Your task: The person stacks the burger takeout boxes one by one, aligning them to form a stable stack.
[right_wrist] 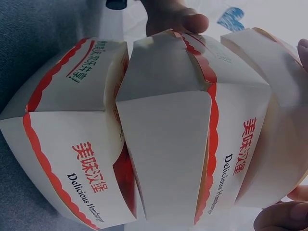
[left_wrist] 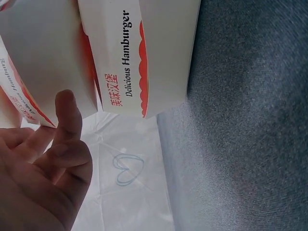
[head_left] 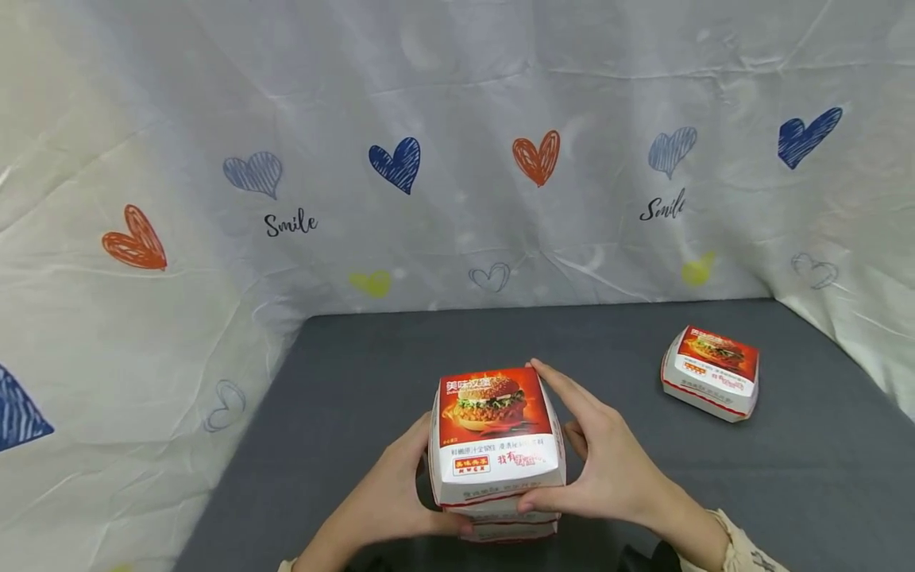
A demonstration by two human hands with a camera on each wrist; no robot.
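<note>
Three white cardboard hamburger boxes with red scalloped trim are in a stack in front of me. The top box (head_left: 493,445) shows a burger picture on its red lid. Below it comes the middle box (right_wrist: 163,139), and the bottom box (right_wrist: 72,159) sits on the table. My right hand (head_left: 618,461) grips the top box, thumb on the front and forefinger at the far right corner. With my left hand (head_left: 389,496) I hold the middle box from the left, thumb across its front. In the left wrist view, fingers (left_wrist: 67,115) lie along its back side.
Another hamburger box (head_left: 711,373) stands on the right side of the dark grey table (head_left: 400,357). A pale cloth (head_left: 457,222) with hearts and "Smile" lettering hangs behind the table and along its left side.
</note>
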